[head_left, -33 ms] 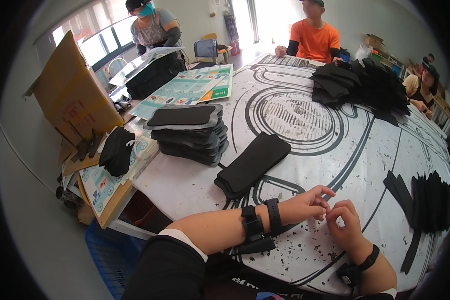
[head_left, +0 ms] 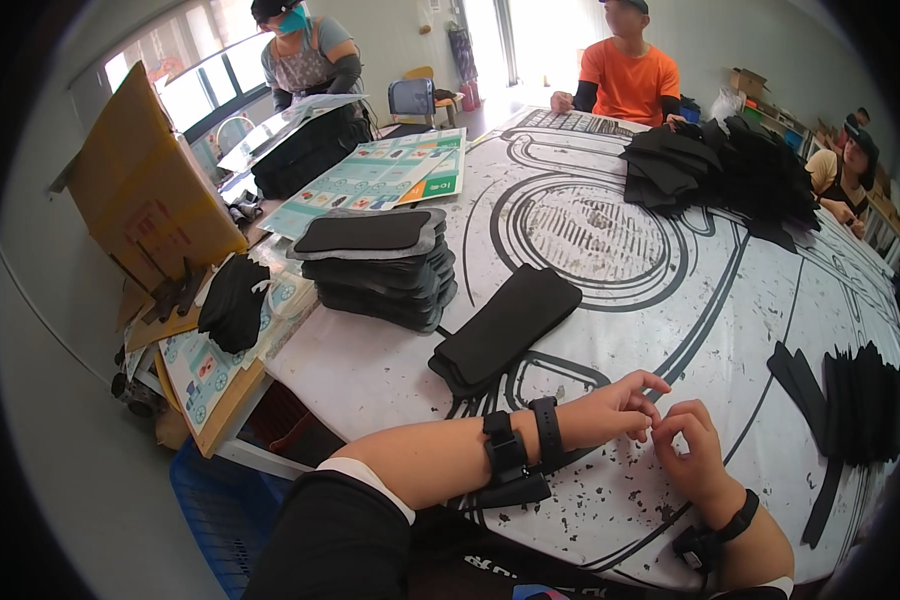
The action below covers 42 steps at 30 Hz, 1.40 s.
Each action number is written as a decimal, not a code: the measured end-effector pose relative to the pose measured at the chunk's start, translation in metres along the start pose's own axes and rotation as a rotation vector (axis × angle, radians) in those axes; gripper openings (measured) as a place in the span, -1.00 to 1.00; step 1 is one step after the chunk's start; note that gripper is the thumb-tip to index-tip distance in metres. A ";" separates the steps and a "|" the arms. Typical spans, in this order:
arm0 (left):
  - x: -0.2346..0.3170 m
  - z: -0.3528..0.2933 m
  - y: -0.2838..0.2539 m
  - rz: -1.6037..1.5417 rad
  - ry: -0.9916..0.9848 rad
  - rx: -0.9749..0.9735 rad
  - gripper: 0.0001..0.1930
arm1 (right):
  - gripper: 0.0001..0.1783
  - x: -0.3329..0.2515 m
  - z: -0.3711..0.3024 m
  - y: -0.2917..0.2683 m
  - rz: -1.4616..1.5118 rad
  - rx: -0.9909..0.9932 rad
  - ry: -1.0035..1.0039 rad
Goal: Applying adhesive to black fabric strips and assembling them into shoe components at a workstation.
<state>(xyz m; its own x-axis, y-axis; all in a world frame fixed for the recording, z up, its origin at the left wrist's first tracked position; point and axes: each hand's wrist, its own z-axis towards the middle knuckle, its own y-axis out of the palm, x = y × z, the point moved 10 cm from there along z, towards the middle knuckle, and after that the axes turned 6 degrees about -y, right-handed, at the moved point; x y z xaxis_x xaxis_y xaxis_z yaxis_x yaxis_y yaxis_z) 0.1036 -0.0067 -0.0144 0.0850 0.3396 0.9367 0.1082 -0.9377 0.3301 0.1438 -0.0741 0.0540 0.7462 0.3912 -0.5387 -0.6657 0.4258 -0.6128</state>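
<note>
My left hand (head_left: 615,410) and my right hand (head_left: 692,455) meet fingertip to fingertip above the near part of the table. The right thumb and forefinger are pinched together. On the left, the fingers curl toward the thumb, the forefinger reaching further out. Anything between the fingertips is too small to make out. Nearest to my left forearm lies a short stack of black rounded pads (head_left: 510,325). Partly covered by that forearm is a dark flat strip (head_left: 515,492). Further left rises a tall pile of black pads with grey edging (head_left: 375,265).
Black strips (head_left: 863,405) lie at the right edge of the printed white table (head_left: 700,290). A big black heap (head_left: 720,170) sits at the far right. Printed sheets (head_left: 380,180) and a cardboard box (head_left: 150,170) stand left; a blue crate (head_left: 215,525) is below. Several people are around.
</note>
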 end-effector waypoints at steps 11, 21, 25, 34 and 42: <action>-0.001 0.001 0.001 -0.002 -0.011 -0.017 -0.49 | -0.78 -0.006 0.001 0.002 -0.014 -0.020 -0.047; 0.001 0.000 0.003 0.013 -0.022 -0.020 -0.50 | -0.79 -0.008 0.001 0.000 -0.055 -0.008 -0.058; 0.000 0.000 0.002 0.002 -0.023 -0.014 -0.50 | -0.80 -0.008 0.002 -0.001 -0.057 -0.001 -0.039; 0.002 -0.001 0.003 0.012 -0.025 -0.013 -0.49 | -0.81 -0.010 0.003 -0.003 -0.060 0.008 -0.034; 0.002 0.000 0.003 -0.023 -0.022 -0.012 -0.50 | -0.81 -0.011 0.002 -0.005 -0.089 0.019 -0.046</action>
<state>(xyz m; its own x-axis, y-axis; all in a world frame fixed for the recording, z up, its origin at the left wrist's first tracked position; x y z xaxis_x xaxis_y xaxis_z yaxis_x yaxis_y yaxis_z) 0.1039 -0.0085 -0.0119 0.1046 0.3626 0.9260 0.0984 -0.9304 0.3532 0.1391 -0.0789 0.0645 0.8012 0.3879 -0.4556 -0.5974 0.4757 -0.6456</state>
